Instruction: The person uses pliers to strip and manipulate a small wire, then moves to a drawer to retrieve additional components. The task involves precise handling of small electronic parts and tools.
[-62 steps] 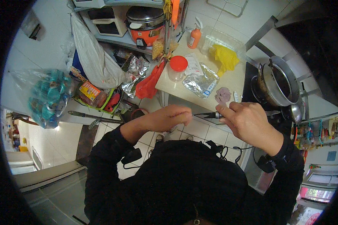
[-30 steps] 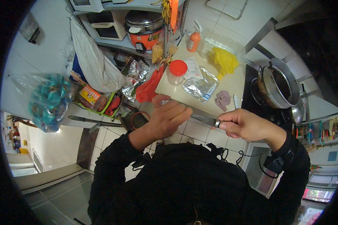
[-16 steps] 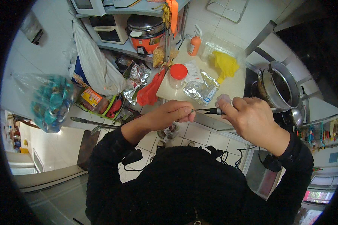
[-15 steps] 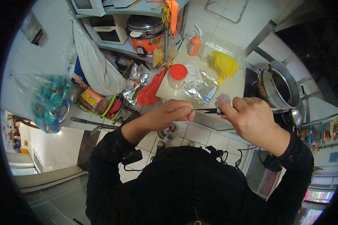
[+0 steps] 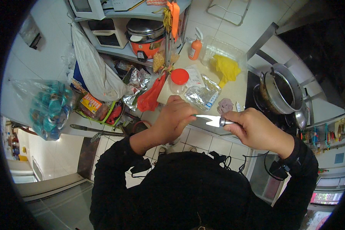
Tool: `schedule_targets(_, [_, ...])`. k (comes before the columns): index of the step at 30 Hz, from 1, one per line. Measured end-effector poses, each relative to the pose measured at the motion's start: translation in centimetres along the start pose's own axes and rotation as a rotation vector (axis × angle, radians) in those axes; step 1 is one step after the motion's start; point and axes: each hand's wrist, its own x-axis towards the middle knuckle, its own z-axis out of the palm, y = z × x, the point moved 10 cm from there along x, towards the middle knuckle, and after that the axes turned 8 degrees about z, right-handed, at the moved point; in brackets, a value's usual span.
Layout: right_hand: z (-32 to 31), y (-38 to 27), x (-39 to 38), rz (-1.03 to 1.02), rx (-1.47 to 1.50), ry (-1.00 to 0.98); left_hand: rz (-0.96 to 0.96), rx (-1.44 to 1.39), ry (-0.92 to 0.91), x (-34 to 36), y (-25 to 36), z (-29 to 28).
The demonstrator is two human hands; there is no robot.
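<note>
1. Right hand (image 5: 253,128): closed round the handle of a metal knife (image 5: 211,120); bright blade, notched on its near side, pointing left.
2. Left hand (image 5: 176,117): fingers curled, thumb and forefinger pinching a small green piece (image 5: 194,115) at the blade tip; identity of piece not discernible.
3. Position: knife and green piece held in the air by the front edge of the counter (image 5: 234,88).
4. Near counter's front right corner: mauve crumpled lump (image 5: 225,105), small white item (image 5: 239,107) just beside it.
5. Along left edge: red-lidded clear jar (image 5: 179,77); silver foil packet (image 5: 203,93) to its right.
6. Rear left corner: orange pump bottle (image 5: 194,50).
7. Toward right edge: yellow bag (image 5: 226,69), partly over a clear plastic tray (image 5: 235,53).
</note>
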Motion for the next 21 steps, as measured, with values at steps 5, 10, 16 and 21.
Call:
schedule_targets(5, [1.8, 0.8, 0.3, 0.035, 0.344, -0.184, 0.130, 0.202, 0.016, -0.1, 1.2, -0.9])
schedule_targets(10, [4.4, 1.7, 0.4, 0.176, 0.787, -0.437, 0.179, 0.336, 0.094, -0.2, 2.0, -2.1])
schedule_targets(16, [5.6, 2.3, 0.3, 0.221, 0.955, -0.497, 0.172, 0.425, 0.150, -0.4, 2.3, -2.3])
schedule_targets(21, [6.4, 2.6, 0.2, 0.268, 1.022, -0.476, 0.168, 0.485, 0.252, -0.8, 2.3, -2.4])
